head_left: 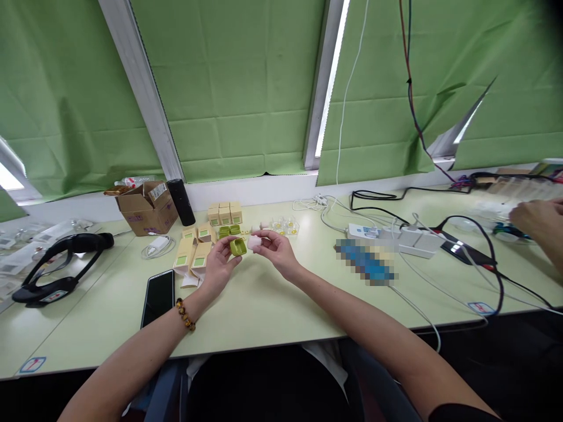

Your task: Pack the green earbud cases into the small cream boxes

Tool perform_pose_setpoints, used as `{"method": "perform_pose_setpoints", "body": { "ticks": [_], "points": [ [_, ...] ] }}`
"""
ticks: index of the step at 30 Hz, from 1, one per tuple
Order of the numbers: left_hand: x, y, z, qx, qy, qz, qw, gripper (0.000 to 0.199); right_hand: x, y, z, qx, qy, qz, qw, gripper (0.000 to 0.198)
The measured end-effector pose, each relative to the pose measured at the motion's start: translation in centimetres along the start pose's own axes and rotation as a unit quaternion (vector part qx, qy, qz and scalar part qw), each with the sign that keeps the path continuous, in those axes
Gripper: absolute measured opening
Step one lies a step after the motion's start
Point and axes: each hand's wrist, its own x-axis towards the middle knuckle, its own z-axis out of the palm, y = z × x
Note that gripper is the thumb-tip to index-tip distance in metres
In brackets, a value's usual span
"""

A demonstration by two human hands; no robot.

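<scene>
Between the fingers of my left hand (220, 264) is a small green square cup (238, 247), its hollow side facing me. My right hand (279, 252) pinches a small whitish block (254, 243) just to the right of the cup, with a narrow gap between them. Both hands are raised over the table near its middle. Behind them lie more green cups (230, 230) and a group of clear pieces with yellow centres (285, 225). Opened yellow cartons (192, 258) lie to the left of my left hand, and closed small yellow boxes (225, 213) stand farther back.
A black phone (158, 298) and a black headset (61, 269) lie on the left. Behind them stand a cardboard box (147, 211) and a black cylinder (180, 202). Cables and a power strip (396, 237) spread to the right, where another person's hand (539, 220) shows.
</scene>
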Motion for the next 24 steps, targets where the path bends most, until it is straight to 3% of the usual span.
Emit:
{"method": "perform_pose_setpoints", "body": {
  "ticks": [5, 24],
  "points": [
    [-0.05, -0.14, 0.25, 0.022, 0.016, 0.015, 1.000, 0.056, 0.35, 0.36, 0.03, -0.008, 0.014, 0.014, 1.000, 0.042],
    [-0.40, -0.21, 0.27, 0.078, -0.019, 0.074, 0.994, 0.049, -0.15, 0.16, 0.66, -0.079, 0.029, 0.036, 0.996, 0.044]
  ]
}}
